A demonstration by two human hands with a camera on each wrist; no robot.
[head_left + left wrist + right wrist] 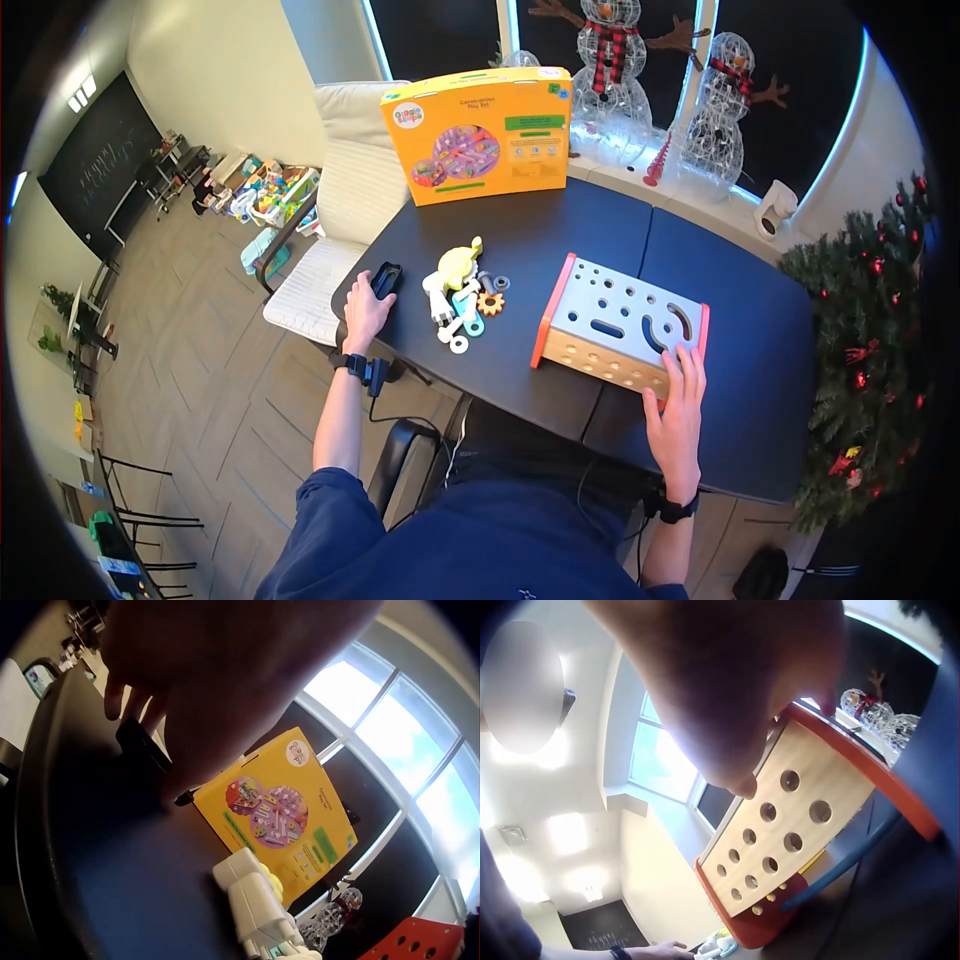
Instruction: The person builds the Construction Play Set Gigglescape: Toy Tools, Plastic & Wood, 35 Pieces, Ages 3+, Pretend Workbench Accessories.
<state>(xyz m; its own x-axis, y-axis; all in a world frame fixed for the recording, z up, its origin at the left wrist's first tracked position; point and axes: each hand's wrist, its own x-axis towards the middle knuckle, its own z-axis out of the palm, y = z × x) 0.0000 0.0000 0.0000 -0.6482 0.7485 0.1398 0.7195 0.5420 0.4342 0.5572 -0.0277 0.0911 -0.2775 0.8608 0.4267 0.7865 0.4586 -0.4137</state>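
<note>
My left hand (pixel 367 310) is at the table's left edge, thumb and fingers around a small black elongated object (pixel 387 280). In the left wrist view the dark object (pixel 139 746) shows between thumb and fingers, partly hidden by the hand. My right hand (pixel 677 415) rests on the right end of a toy workbench (pixel 620 315), fingers fairly straight over its grey holed top, thumb at the front edge. The bench has red ends and a wooden side with round holes (pixel 790 781). Between the hands lies a pile of toy parts: a yellow piece (pixel 459 265), an orange gear (pixel 491 304) and white pieces (pixel 438 303).
A yellow toy box (pixel 485 140) stands at the back of the dark table (pixel 610 220). Beyond it are a windowsill with wire snowmen (pixel 715 110) and a white chair (pixel 355 170). A decorated Christmas tree (pixel 865 350) borders the right side. Cables hang from both wrists.
</note>
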